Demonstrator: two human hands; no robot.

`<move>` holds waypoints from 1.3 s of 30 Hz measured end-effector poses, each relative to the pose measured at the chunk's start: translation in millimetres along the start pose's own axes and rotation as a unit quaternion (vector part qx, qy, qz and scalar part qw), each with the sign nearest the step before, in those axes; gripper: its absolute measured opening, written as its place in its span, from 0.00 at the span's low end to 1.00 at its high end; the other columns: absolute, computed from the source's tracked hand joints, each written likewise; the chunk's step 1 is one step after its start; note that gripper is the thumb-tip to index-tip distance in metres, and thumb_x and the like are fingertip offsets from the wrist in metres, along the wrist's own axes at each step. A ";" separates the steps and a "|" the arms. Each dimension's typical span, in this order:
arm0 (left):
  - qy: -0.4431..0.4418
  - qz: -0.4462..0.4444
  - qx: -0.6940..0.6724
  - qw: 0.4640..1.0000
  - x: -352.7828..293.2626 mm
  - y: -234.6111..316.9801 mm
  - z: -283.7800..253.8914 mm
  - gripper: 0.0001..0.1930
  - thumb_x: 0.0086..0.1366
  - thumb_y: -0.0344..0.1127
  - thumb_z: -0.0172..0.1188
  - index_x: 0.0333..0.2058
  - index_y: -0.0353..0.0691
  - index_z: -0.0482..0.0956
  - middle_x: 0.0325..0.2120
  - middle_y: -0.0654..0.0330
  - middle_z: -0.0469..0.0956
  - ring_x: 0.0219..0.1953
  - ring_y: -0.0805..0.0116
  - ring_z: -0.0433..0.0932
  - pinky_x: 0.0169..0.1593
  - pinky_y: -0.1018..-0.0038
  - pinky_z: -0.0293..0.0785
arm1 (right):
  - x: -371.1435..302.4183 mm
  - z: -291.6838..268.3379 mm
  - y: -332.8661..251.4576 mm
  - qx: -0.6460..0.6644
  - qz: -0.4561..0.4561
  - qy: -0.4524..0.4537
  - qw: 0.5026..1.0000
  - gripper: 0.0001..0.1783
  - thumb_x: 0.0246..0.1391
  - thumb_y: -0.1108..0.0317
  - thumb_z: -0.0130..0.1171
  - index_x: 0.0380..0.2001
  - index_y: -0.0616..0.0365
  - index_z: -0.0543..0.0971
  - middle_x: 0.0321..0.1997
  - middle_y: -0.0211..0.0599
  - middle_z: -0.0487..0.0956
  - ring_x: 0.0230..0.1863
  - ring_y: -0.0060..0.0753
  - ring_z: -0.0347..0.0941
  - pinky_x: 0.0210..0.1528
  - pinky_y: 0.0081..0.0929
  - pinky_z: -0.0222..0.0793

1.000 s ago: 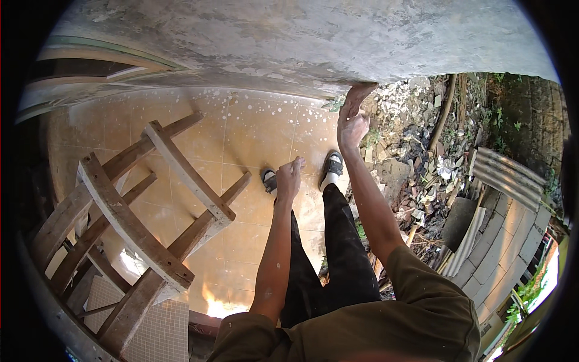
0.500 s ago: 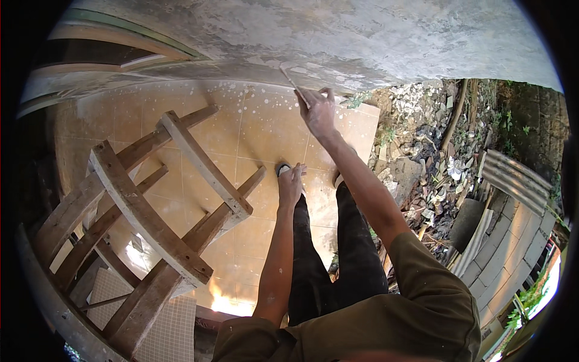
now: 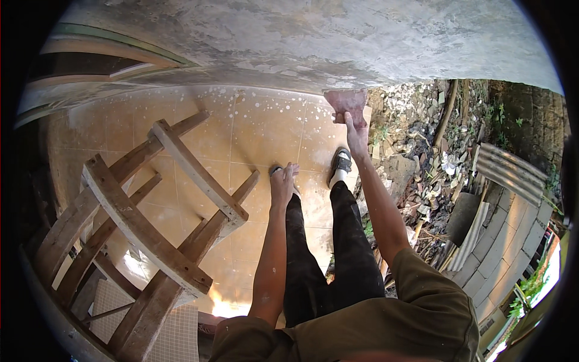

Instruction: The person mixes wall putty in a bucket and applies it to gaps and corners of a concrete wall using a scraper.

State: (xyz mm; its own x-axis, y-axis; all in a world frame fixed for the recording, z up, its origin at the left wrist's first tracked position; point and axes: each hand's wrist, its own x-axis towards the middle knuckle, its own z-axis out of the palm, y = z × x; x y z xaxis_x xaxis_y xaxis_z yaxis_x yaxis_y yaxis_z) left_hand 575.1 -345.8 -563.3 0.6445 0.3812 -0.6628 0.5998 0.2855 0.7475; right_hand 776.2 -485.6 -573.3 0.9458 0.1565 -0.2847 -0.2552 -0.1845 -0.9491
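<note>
A flat reddish putty scraper (image 3: pixel 348 101) with a pale, smeared edge is in my right hand (image 3: pixel 357 134), its fingers and thumb closed on the lower part. The scraper's broad edge is close to the foot of the grey, patchily skimmed wall (image 3: pixel 338 42); I cannot tell whether it touches. My left hand (image 3: pixel 282 186) hangs low over my left shoe, fingers stretched out, with nothing visible in it. Pale smudges mark both hands.
A rough wooden trestle (image 3: pixel 145 223) stands close on my left. Tan floor tiles (image 3: pixel 205 142) carry white splatters. Beyond their right edge lies rubble (image 3: pixel 422 175), with corrugated sheeting (image 3: pixel 509 172) and stacked blocks (image 3: pixel 506 241). A framed opening (image 3: pixel 90 63) is at upper left.
My right hand has moved right and slightly down, turning the scraper from edge-on to show its broad face. The left hand stays low, nearly unmoved. The view has shifted slightly.
</note>
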 end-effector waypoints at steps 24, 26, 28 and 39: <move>-0.006 -0.003 -0.007 1.000 14.9 -18.5 10.1 0.27 0.70 0.47 0.41 0.43 0.22 0.75 0.38 0.43 0.80 0.40 0.59 0.81 0.48 0.72 0.73 | 51.7 45.6 35.6 0.228 0.125 0.160 0.952 0.15 0.59 0.54 0.53 0.41 0.52 0.70 0.34 0.35 0.82 0.33 0.32 0.80 0.37 0.27 0.67; -0.011 0.009 -0.003 1.000 13.3 -9.5 8.0 0.28 0.71 0.47 0.41 0.43 0.20 0.75 0.38 0.43 0.79 0.41 0.59 0.80 0.48 0.72 0.73 | 59.5 38.2 -8.3 0.258 0.082 0.135 0.953 0.11 0.60 0.60 0.53 0.40 0.55 0.72 0.34 0.38 0.81 0.33 0.34 0.80 0.37 0.28 0.74; -0.020 0.019 0.001 1.000 13.2 -0.6 12.7 0.28 0.71 0.47 0.42 0.43 0.19 0.74 0.39 0.43 0.79 0.41 0.60 0.80 0.49 0.73 0.73 | 62.4 29.2 -48.1 0.270 0.031 0.129 0.954 0.10 0.60 0.67 0.52 0.41 0.61 0.72 0.37 0.41 0.79 0.34 0.35 0.79 0.40 0.30 0.78; -0.037 0.047 0.006 0.998 10.7 46.3 38.0 0.27 0.71 0.47 0.41 0.43 0.23 0.76 0.38 0.45 0.80 0.40 0.60 0.81 0.48 0.72 0.72 | 1.0 -1.4 -77.8 0.388 0.008 0.095 0.917 0.14 0.62 0.60 0.51 0.41 0.60 0.75 0.39 0.35 0.76 0.39 0.28 0.73 0.47 0.36 0.72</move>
State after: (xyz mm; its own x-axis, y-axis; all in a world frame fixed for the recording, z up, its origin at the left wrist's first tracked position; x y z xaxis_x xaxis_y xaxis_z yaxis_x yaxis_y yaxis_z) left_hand 627.8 -362.0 -537.6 0.7313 0.3397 -0.5915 0.5402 0.2411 0.8063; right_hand 797.3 -472.4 -499.5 0.9397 -0.0251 -0.3410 -0.2664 0.5712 -0.7764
